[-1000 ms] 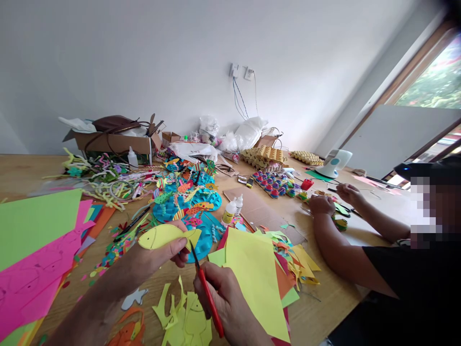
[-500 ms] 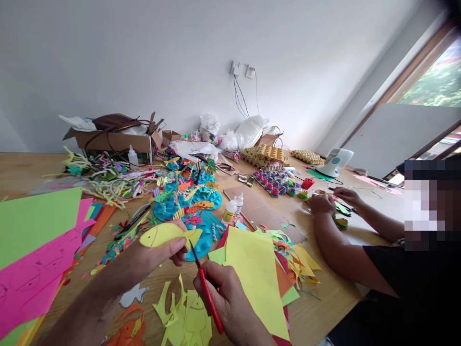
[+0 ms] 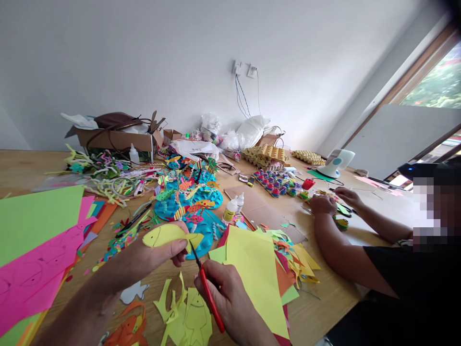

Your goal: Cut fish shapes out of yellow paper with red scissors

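Note:
Between the thumb and fingers of my left hand (image 3: 162,254) is a yellow paper fish (image 3: 163,236) with a drawn eye and gill line. My right hand (image 3: 230,293) grips red-handled scissors (image 3: 209,295), and their dark blades touch the fish near its tail. Whether the blades are fully closed I cannot tell. Below my hands lie yellow paper scraps (image 3: 171,307) and a yellow piece with a fish outline (image 3: 197,317). A white fish cutout (image 3: 134,292) and orange paper cutouts (image 3: 127,329) lie under my left forearm. A yellow sheet (image 3: 252,274) is right of the scissors.
Blue pieces covered with paper fish (image 3: 187,192) stand ahead, beside glue bottles (image 3: 230,210). Pink sheets with drawings (image 3: 39,264) lie left, pipe cleaners (image 3: 108,178) behind. Painted egg-carton cups (image 3: 275,182) sit farther back. On the right a co-worker's hands (image 3: 322,204) handle small green pieces.
The view has shifted very slightly. My hands, the yellow fish and the scissors hold nearly the same pose. The co-worker's head has moved a little to the right.

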`<action>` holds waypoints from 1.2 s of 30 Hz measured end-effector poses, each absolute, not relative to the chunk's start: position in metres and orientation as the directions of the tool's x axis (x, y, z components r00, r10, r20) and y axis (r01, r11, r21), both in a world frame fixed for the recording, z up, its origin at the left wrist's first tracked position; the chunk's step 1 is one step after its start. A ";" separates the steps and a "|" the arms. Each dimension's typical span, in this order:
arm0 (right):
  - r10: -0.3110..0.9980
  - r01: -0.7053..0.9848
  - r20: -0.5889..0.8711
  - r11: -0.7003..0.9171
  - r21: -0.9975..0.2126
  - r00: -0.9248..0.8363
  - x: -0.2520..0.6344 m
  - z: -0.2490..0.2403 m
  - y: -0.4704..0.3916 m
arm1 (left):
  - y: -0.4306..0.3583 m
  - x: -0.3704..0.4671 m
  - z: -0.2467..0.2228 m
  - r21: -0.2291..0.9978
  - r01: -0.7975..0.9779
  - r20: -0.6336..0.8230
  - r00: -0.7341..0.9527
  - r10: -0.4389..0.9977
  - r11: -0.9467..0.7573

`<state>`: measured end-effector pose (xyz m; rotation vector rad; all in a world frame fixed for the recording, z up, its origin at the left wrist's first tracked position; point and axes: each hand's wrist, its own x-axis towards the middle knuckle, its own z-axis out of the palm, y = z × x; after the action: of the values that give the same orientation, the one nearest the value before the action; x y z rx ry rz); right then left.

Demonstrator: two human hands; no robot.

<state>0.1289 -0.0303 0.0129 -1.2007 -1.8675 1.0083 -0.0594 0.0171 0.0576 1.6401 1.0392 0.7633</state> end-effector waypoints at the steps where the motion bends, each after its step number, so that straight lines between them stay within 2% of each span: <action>1: 0.932 0.407 0.139 0.276 -0.871 -0.335 0.129 0.013 -0.030 | 0.017 -0.059 0.058 0.956 0.266 -0.004 0.425 0.905 -0.121; 8: 0.928 0.403 0.142 0.283 -0.871 -0.345 0.130 0.012 -0.029 | 0.018 -0.060 0.058 0.966 0.241 -0.016 0.428 0.904 -0.097; 14: 0.912 0.426 0.174 0.333 -0.841 -0.371 0.138 0.012 -0.026 | 0.025 -0.072 0.058 0.980 0.167 0.060 0.288 0.956 -0.112; 21: 0.893 0.481 0.184 0.383 -0.788 -0.410 0.146 0.016 -0.023 | 0.029 -0.077 0.062 0.885 0.432 0.026 0.325 0.945 -0.173; 29: 0.876 0.540 0.111 0.384 -0.749 -0.469 0.153 0.020 -0.018 | 0.025 -0.083 0.069 0.766 0.590 -0.044 0.443 0.895 -0.254; 36: 0.866 0.619 0.077 0.413 -0.668 -0.495 0.161 0.022 -0.014 | 0.024 -0.097 0.070 0.760 0.597 -0.074 0.474 0.877 -0.258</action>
<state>0.1613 -0.0142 0.0219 -1.2671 -2.2604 0.8119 -0.0966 0.0242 0.0704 1.9711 1.2219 0.4749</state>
